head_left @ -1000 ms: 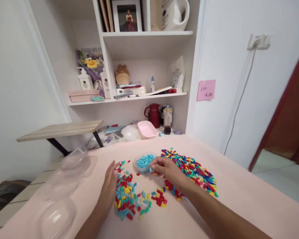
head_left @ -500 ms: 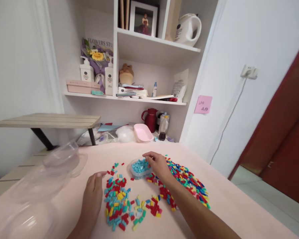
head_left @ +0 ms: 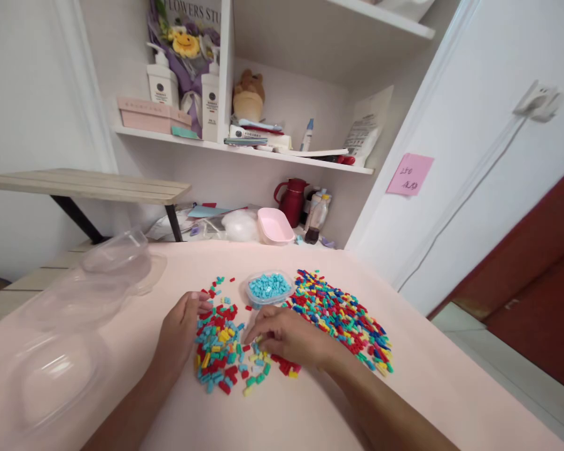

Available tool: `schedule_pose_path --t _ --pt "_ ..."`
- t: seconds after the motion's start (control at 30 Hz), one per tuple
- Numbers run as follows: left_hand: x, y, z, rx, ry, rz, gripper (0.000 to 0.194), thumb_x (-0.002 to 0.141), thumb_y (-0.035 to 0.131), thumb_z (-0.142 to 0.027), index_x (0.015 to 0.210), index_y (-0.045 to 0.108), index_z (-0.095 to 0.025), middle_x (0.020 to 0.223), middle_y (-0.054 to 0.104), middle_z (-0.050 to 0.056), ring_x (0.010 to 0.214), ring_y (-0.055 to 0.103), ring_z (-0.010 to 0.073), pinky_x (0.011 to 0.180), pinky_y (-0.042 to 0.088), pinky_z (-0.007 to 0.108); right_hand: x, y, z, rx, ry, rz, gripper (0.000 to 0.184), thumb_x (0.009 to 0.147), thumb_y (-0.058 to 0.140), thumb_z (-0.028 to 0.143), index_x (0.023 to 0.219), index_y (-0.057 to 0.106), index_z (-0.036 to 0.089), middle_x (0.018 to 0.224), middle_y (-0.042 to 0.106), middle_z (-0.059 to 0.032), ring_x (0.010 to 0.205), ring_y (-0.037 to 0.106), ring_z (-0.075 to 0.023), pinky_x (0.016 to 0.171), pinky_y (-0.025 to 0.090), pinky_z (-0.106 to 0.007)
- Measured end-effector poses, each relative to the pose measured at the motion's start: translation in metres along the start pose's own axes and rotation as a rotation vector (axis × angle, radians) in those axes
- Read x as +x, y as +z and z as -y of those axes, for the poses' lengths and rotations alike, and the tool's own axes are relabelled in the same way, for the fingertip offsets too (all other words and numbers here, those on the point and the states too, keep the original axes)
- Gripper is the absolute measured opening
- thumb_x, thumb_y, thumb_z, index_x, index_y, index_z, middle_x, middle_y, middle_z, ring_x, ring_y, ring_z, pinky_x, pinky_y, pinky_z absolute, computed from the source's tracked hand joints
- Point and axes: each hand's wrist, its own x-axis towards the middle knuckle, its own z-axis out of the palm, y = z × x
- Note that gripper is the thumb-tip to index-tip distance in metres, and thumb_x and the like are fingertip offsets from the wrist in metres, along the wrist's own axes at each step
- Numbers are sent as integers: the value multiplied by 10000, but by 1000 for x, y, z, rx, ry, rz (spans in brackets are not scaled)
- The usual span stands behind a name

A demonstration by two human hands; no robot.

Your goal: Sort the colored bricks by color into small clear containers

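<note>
A small clear tub [head_left: 268,290] holding light-blue beads sits mid-table on the pink table [head_left: 310,413]. To its right spreads a large pile of mixed coloured beads [head_left: 341,316]. A smaller mixed pile [head_left: 219,351] lies in front of the tub. My left hand [head_left: 181,329] rests flat along the left edge of that smaller pile, fingers stretched out. My right hand [head_left: 286,338] lies over the pile's right side, fingertips pressed together on the beads near a light-blue one; whether they hold one is hidden.
Clear plastic bowls and lids [head_left: 89,294] lie at the table's left. Behind the table stand a pink dish [head_left: 275,225], a red jug [head_left: 294,200], a bottle [head_left: 313,219] and white shelves [head_left: 244,147]. A wooden bench [head_left: 84,185] is at left, a red door [head_left: 536,275] at right.
My right hand has come back from the tub of blue beads to the smaller pile in front. The left hand stayed beside the pile. The view tilted downward.
</note>
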Motion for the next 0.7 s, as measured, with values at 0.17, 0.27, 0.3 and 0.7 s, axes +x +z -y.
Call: schedule_pose_path --t 0.17,0.27,0.3,0.7 --pt "0 0 3 24 -10 32 432 849 413 -574 875 656 -218 796 713 31 788 669 223 769 506 359 1 4 -4 -61 -16 13 272 818 577 87 934 759 254 928 697 -15 870 640 -152 794 472 -227" --pt "-1 0 0 3 -32 23 424 844 423 -564 889 655 -212 793 711 35 790 668 227 770 510 363 0 4 -5 -17 44 -28 207 813 592 109 862 752 232 851 696 -8 791 632 -142 726 462 -221" --pt "-1 0 -1 -4 -39 17 421 842 426 -560 886 655 -210 788 710 36 786 668 228 767 511 365 -1 4 -5 31 77 -38 185 813 596 124 856 747 223 814 686 -6 742 620 -134 687 458 -218" --pt "4 -2 6 2 -42 36 444 816 438 -602 840 650 -213 792 707 40 765 675 234 753 513 376 5 -4 -14 641 352 -625 304 707 728 411 873 661 165 673 602 18 490 542 -98 487 407 -218"
